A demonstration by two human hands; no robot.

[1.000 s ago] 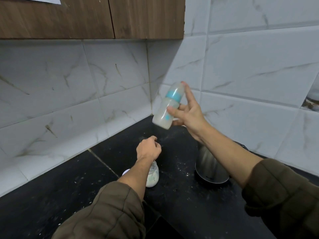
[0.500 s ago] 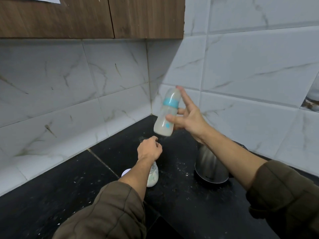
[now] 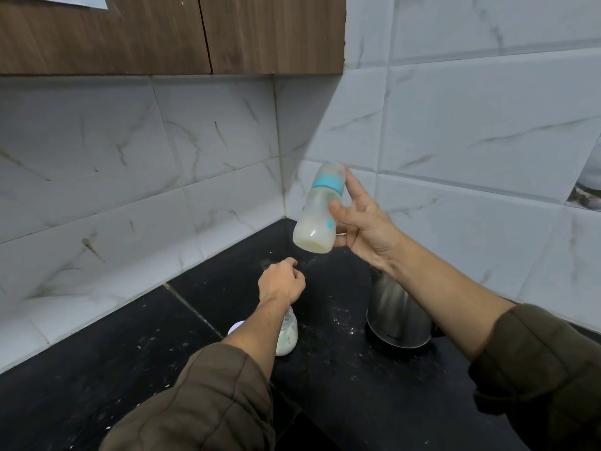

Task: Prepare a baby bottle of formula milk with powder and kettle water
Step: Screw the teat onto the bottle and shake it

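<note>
My right hand point(image 3: 364, 227) holds a baby bottle point(image 3: 317, 213) in the air above the counter corner, thumb on its front and index finger stretched up beside the cap. The bottle has a blue collar, a clear cap and milky liquid in its lower part, and it tilts slightly. My left hand point(image 3: 281, 283) hovers lower over the black counter point(image 3: 341, 385) with fingers curled and nothing visible in it. A steel kettle point(image 3: 398, 315) stands on the counter under my right forearm. A small glass jar of pale powder point(image 3: 287, 336) sits partly hidden behind my left forearm.
A white round lid point(image 3: 234, 327) lies beside the jar. White powder specks dot the counter. Marble-look tiled walls point(image 3: 195, 164) meet in a corner just behind the bottle, and a wooden wall cabinet point(image 3: 169, 34) hangs overhead.
The bottle in my right hand has moved slightly up and down and changed tilt, a shaking motion. My left hand has stayed in place.
</note>
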